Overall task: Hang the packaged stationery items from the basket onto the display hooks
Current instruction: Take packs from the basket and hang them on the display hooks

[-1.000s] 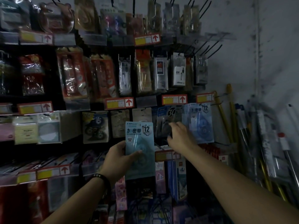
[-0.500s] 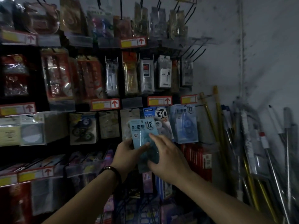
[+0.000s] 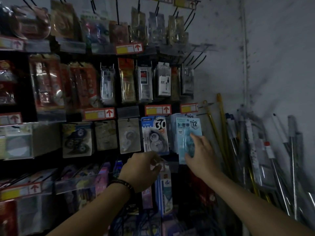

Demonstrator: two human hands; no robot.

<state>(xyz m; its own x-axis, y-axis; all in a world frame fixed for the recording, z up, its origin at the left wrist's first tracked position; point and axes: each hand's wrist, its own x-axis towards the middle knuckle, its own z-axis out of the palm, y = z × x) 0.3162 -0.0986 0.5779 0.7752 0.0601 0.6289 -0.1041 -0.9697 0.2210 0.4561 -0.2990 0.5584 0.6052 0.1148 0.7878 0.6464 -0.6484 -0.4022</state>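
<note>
Dim display rack, blue pack gripped in right hand, left hand empty, loosely curled, lower-left

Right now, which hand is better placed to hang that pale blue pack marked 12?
The right hand: it grips the pale blue pack in front of the matching stack. The left hand sits lower, apparently holding nothing.

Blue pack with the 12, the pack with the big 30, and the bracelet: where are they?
blue pack (image 3: 185, 126): head view, its printed top.
pack with the 30 (image 3: 154, 133): head view, its middle.
bracelet (image 3: 121, 183): head view, beads on the wrist.
</note>
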